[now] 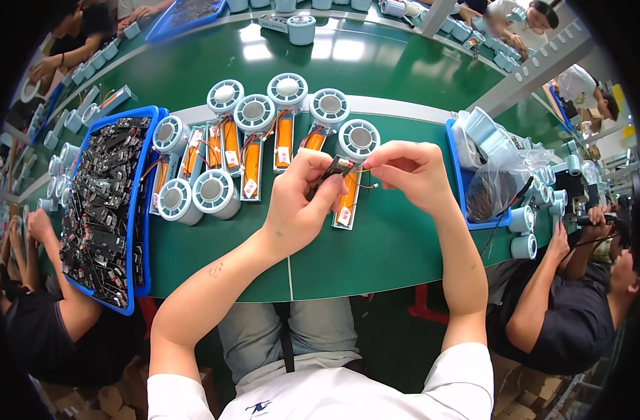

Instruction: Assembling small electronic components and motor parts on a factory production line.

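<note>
My left hand (299, 189) grips a small black circuit board (340, 165) between thumb and fingers, above the green table. Close beside it, my right hand (412, 171) pinches a thin wire (364, 170) at the board's edge; a loose wire with a small white connector hangs below. Under both hands lies a light-blue fan unit (358, 138) whose open handle shows an orange battery (346, 203). Several similar units with round grilles stand to the left, among them one fan unit (216, 192) and an orange battery (251, 168) with a white label.
A blue tray (133, 231) heaped with black circuit boards sits at the left. On the right, another blue tray (460, 183) holds light-blue housings and a plastic bag (498, 178). Co-workers sit on both sides and across the table. A metal post (519, 73) rises at the far right.
</note>
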`<action>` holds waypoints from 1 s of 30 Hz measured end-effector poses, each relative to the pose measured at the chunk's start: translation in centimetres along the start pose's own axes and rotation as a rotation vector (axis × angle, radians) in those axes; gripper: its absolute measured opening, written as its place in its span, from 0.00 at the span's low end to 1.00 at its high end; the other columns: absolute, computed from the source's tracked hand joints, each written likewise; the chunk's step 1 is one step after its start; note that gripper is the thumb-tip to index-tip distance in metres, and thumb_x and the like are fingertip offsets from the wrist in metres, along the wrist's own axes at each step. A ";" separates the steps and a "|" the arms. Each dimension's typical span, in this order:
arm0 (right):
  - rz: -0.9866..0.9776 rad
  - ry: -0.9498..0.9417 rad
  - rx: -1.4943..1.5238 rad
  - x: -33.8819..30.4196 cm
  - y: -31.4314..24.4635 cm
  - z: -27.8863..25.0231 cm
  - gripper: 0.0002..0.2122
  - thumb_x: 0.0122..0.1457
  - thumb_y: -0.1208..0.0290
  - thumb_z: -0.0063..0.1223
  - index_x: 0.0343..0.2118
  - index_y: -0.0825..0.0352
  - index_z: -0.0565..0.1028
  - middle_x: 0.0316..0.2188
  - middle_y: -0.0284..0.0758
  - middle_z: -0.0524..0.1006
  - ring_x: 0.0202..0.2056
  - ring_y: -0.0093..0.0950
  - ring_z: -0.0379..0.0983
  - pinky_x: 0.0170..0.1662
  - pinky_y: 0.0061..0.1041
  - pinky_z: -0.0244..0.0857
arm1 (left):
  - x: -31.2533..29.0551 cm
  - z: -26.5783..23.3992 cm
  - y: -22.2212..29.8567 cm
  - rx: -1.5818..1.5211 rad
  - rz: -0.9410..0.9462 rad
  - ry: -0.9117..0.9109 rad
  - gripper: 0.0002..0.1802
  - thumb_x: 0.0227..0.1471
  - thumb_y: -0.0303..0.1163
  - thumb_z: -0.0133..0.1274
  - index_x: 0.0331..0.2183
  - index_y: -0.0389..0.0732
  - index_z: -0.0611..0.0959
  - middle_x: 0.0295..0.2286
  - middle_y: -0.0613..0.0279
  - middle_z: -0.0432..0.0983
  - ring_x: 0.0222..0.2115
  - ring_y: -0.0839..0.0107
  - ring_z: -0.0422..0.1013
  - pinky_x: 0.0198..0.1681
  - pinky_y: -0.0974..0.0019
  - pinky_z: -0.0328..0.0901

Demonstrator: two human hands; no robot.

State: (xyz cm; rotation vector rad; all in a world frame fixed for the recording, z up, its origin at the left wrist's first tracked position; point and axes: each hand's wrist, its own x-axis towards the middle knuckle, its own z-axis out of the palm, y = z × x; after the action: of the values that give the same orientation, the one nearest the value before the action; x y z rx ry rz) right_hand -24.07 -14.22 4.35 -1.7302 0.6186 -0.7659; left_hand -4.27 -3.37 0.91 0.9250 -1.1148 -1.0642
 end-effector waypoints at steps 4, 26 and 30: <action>0.142 0.116 0.100 -0.3 -0.1 1.7 0.07 0.55 0.87 0.61 0.35 0.72 0.81 0.32 0.33 0.83 0.29 0.17 0.77 0.29 0.15 0.71 | 0.0 0.4 0.8 -0.006 -0.099 0.029 0.07 0.61 0.20 0.49 0.43 0.35 0.73 0.29 0.62 0.78 0.25 0.80 0.72 0.29 0.75 0.67; -0.158 0.191 -0.120 -0.8 1.7 3.5 0.06 0.55 0.84 0.62 0.36 0.72 0.83 0.31 0.34 0.83 0.30 0.20 0.80 0.34 0.18 0.75 | -0.5 0.7 -0.6 -0.010 -0.183 -0.089 0.25 0.66 0.28 0.46 0.63 0.42 0.68 0.32 0.65 0.73 0.26 0.82 0.67 0.30 0.77 0.64; -0.155 0.258 -0.238 -0.9 1.3 3.4 0.06 0.54 0.81 0.63 0.36 0.71 0.84 0.29 0.36 0.84 0.28 0.22 0.81 0.32 0.19 0.75 | -0.6 0.9 -0.8 -0.036 -0.198 -0.088 0.25 0.66 0.27 0.46 0.63 0.42 0.69 0.31 0.65 0.73 0.27 0.82 0.67 0.30 0.76 0.64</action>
State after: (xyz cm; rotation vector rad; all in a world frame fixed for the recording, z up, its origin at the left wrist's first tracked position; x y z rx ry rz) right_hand -22.12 -11.73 2.27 -1.9288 0.7820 -1.0708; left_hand -5.34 -2.99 0.19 0.9824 -1.0890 -1.2931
